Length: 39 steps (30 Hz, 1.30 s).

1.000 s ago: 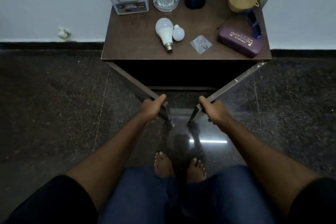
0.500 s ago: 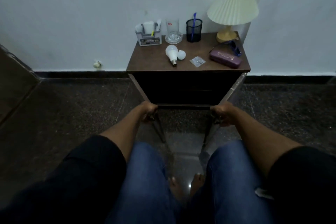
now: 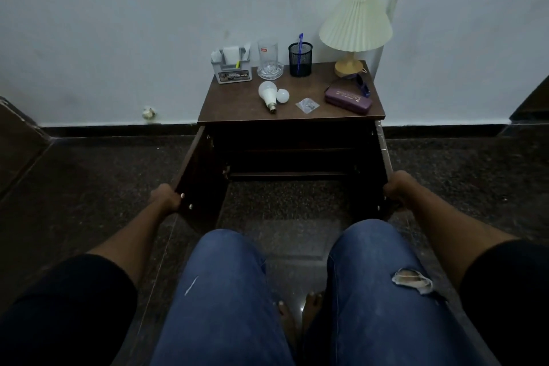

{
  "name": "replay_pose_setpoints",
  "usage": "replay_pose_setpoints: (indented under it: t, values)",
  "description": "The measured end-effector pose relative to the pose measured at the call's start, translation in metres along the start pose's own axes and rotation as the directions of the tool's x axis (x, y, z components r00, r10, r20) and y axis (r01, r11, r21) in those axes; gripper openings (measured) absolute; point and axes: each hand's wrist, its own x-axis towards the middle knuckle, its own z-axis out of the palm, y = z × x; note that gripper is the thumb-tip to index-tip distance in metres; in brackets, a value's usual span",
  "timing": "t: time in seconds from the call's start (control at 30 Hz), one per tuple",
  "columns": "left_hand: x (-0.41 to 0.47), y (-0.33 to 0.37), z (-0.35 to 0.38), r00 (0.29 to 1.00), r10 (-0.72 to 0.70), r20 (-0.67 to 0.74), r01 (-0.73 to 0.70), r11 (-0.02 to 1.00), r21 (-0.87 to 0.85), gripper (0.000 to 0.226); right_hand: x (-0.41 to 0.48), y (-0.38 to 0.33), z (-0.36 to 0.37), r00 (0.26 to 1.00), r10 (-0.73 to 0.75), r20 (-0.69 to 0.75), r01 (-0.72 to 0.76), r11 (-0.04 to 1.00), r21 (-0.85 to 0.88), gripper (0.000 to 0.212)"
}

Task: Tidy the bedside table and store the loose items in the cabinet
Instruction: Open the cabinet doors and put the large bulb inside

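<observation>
Grips the free edge of the left door [image 3: 202, 184] with the left hand [image 3: 166, 197] and clamps the right hand [image 3: 396, 192] likewise on the right door [image 3: 383, 154]. Holds the hands wide apart, one leaf each, presumably to swing the cabinet [image 3: 291, 154] fully open and bare its dark shelves for loading. Shows nothing stored between the hands, as far as the gloom allows. Leaves the loose items well beyond the hands, up on the brown wood-grain surface [image 3: 237, 108]: a matte white large bulb [image 3: 268, 92] on its side, metal cap toward the hands, with a small round bulb [image 3: 282, 96] just beside it; a crinkled clear packet [image 3: 307, 104]; a long purple hard case [image 3: 347, 97] with blue glasses [image 3: 364, 87] behind. Ranks the upright pieces farthest from the hands, against the wall: a grey plastic organiser [image 3: 231, 68], a cut-glass tumbler [image 3: 268, 59], a black mesh pen cup [image 3: 300, 59], a pleated cream lamp [image 3: 355, 24] on a wooden base. Suggests careful cradling for the smooth bulbs, apt to roll.
</observation>
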Motion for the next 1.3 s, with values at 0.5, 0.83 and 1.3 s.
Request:
replay_pose_setpoints:
  t: [0.5, 0.83, 1.3]
  values:
    - [-0.03, 0.049, -0.02, 0.986, 0.043, -0.16, -0.034, 0.998, 0.062, 0.057, -0.02, -0.031, -0.021, 0.954, -0.156, -0.255, 0.111, 0.977, -0.183, 0.057]
    - [-0.052, 0.123, -0.012, 0.948, 0.31, -0.076, -0.319, 0.916, -0.243, 0.018, -0.049, -0.119, -0.005, 0.792, -0.568, -0.224, 0.586, 0.81, 0.016, 0.011]
    - [0.061, 0.265, 0.019, 0.881, 0.409, -0.239, -0.473, 0.74, -0.479, 0.019, 0.034, -0.258, 0.073, 0.745, -0.591, -0.31, 0.661, 0.715, 0.228, 0.023]
